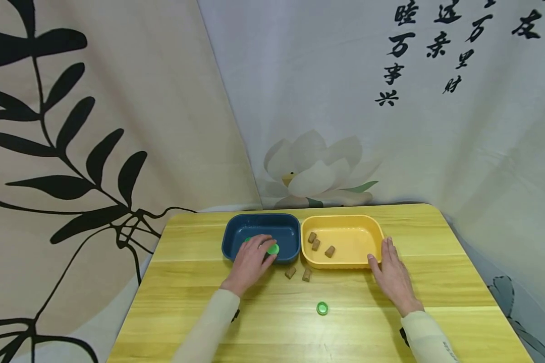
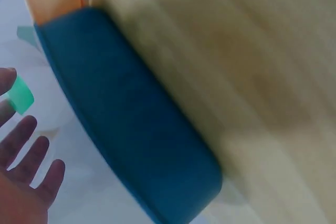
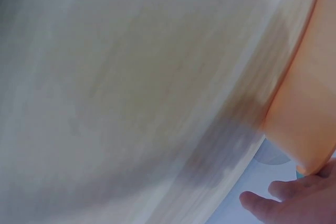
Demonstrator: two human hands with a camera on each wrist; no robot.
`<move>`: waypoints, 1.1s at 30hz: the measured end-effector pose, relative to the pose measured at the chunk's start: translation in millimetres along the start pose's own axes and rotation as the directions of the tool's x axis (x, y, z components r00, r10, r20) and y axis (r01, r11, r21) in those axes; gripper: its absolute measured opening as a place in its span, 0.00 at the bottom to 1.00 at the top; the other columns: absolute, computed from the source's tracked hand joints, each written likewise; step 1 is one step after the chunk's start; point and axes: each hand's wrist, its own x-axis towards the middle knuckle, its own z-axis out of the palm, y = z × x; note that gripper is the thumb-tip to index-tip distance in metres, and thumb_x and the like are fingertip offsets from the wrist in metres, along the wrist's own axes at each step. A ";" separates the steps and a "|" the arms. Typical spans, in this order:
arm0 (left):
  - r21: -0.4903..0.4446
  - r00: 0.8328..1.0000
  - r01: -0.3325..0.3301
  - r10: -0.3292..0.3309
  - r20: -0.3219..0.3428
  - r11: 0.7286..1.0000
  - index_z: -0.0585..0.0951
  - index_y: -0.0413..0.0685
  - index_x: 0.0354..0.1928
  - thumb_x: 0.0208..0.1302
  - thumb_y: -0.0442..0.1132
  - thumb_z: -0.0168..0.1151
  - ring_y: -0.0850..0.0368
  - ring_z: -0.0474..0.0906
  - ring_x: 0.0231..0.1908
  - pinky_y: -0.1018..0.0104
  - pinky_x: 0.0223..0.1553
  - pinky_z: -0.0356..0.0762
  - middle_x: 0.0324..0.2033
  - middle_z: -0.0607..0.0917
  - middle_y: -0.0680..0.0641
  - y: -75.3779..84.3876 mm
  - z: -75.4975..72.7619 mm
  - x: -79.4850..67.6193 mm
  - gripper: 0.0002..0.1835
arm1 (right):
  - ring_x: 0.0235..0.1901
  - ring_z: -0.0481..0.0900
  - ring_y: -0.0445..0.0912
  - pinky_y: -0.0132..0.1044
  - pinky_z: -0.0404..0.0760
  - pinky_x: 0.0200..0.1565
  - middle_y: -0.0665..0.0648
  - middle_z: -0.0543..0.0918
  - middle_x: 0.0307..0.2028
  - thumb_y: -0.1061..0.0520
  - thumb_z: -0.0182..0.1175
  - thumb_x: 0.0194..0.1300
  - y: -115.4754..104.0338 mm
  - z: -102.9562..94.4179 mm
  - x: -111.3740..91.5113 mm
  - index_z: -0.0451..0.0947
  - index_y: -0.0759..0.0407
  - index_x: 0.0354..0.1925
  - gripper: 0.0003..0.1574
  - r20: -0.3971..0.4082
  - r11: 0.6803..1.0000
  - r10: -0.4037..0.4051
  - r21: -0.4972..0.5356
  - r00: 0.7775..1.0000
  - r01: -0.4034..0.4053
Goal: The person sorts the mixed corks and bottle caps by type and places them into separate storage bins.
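green cap [image 1: 273, 249] is sitting at 2 o'clock of the left hand [image 1: 251, 261], pinched between thumb and index; other fingers are spreading loosely, hand hovering over the blue tray [image 1: 294, 237]. right hand [image 1: 395, 276] is lying open, fingers nearly straight, holding nothing, resting against the yellow tray [image 1: 363, 237] at its 4 o'clock. blue tray is holding a second green piece [image 1: 247, 239], partly hidden at the left hand's 12 o'clock. yellow tray is holding three brown pieces [image 1: 330, 251], 8 to 9 o'clock. two more brown blocks [image 1: 307, 275] and a green ring [image 1: 322, 308] are lying on the table [image 1: 272, 333].
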 end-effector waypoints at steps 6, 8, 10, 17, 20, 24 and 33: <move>-0.009 0.999 0.043 -0.043 0.005 0.999 0.83 0.49 0.61 0.67 0.45 0.73 0.42 0.75 0.64 0.42 0.62 0.75 0.62 0.80 0.44 -14.7 -2.7 18.9 0.22 | 0.75 0.45 0.75 0.77 0.52 0.67 0.75 0.38 0.80 0.36 0.37 0.83 0.7 0.0 0.3 0.35 0.73 0.80 0.52 -0.004 1.000 -0.001 0.003 1.000 0.001; -0.004 0.998 0.058 -0.058 0.018 0.998 0.83 0.49 0.60 0.67 0.45 0.72 0.42 0.74 0.64 0.41 0.62 0.75 0.62 0.80 0.43 -18.9 -1.5 23.8 0.21 | 0.75 0.46 0.75 0.76 0.53 0.67 0.75 0.39 0.80 0.36 0.37 0.83 0.6 -0.2 0.3 0.36 0.74 0.80 0.52 -0.006 1.000 -0.002 -0.002 1.000 0.002; 0.002 0.996 0.077 -0.077 0.039 0.997 0.84 0.49 0.60 0.69 0.46 0.71 0.41 0.74 0.64 0.41 0.62 0.75 0.62 0.80 0.42 -22.5 0.5 27.9 0.20 | 0.76 0.45 0.75 0.76 0.52 0.67 0.75 0.38 0.80 0.36 0.37 0.84 -0.3 -0.9 0.1 0.36 0.74 0.80 0.52 -0.004 1.000 -0.001 -0.004 1.000 0.001; 0.056 0.983 0.135 -0.140 0.117 0.989 0.83 0.51 0.60 0.72 0.47 0.68 0.39 0.74 0.64 0.40 0.61 0.76 0.63 0.79 0.41 -32.5 9.1 40.2 0.19 | 0.76 0.44 0.74 0.75 0.52 0.69 0.75 0.38 0.80 0.36 0.37 0.84 -1.5 -1.5 -0.4 0.35 0.73 0.80 0.52 0.004 1.000 0.004 -0.007 1.000 -0.004; 0.069 0.980 0.150 -0.158 0.122 0.986 0.83 0.52 0.61 0.72 0.47 0.67 0.39 0.74 0.64 0.40 0.59 0.76 0.62 0.80 0.41 -36.1 13.4 42.5 0.18 | 0.76 0.45 0.75 0.75 0.52 0.68 0.75 0.38 0.80 0.36 0.37 0.84 0.2 0.2 -0.1 0.35 0.74 0.80 0.52 -0.001 1.000 -0.002 -0.010 1.000 0.002; 0.096 0.975 0.174 -0.185 0.122 0.980 0.84 0.53 0.60 0.70 0.46 0.69 0.39 0.76 0.62 0.40 0.58 0.77 0.60 0.81 0.42 -38.1 16.8 44.8 0.18 | 0.76 0.45 0.75 0.75 0.52 0.68 0.74 0.37 0.80 0.36 0.37 0.84 0.7 0.4 0.5 0.35 0.73 0.80 0.52 0.001 1.000 -0.001 -0.008 1.000 0.001; 0.159 0.955 0.221 -0.246 0.163 0.962 0.85 0.56 0.61 0.70 0.45 0.70 0.39 0.75 0.62 0.39 0.59 0.76 0.59 0.82 0.42 -39.8 20.9 50.1 0.19 | 0.77 0.44 0.73 0.75 0.52 0.69 0.72 0.35 0.81 0.35 0.36 0.83 1.6 0.4 0.0 0.34 0.73 0.80 0.52 0.009 1.000 0.008 -0.007 1.000 -0.008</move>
